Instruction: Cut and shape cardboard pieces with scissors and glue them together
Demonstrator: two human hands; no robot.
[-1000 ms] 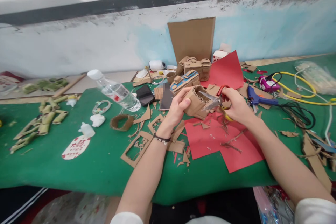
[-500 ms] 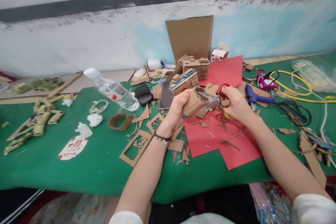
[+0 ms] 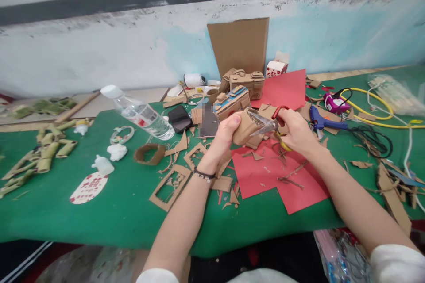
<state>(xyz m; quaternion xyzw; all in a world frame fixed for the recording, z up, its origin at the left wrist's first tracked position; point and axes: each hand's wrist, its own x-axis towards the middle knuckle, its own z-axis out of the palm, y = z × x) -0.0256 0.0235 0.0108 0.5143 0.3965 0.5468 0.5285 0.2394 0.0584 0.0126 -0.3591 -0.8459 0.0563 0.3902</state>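
My left hand [image 3: 223, 139] grips a small brown cardboard box piece [image 3: 245, 127] above the green table [image 3: 99, 212]. My right hand [image 3: 297, 131] holds red-handled scissors [image 3: 265, 126], with the blades opened around the top edge of that cardboard piece. Both hands hover over a red paper sheet [image 3: 282, 177] scattered with thin cardboard trimmings. A black band circles my left wrist.
Cardboard model cameras [image 3: 247, 83] and an upright cardboard sheet [image 3: 239, 46] stand behind my hands. A water bottle [image 3: 139, 112], black phone [image 3: 179, 118], cardboard frames [image 3: 169, 185] lie left. A blue glue gun [image 3: 323, 121], yellow hose [image 3: 375, 112] and black cables lie right. Bamboo pieces [image 3: 40, 157] sit far left.
The scissors' blades have moved onto the upper edge of the cardboard piece, and my left hand has tilted the piece slightly. The view has shifted a little to the right.
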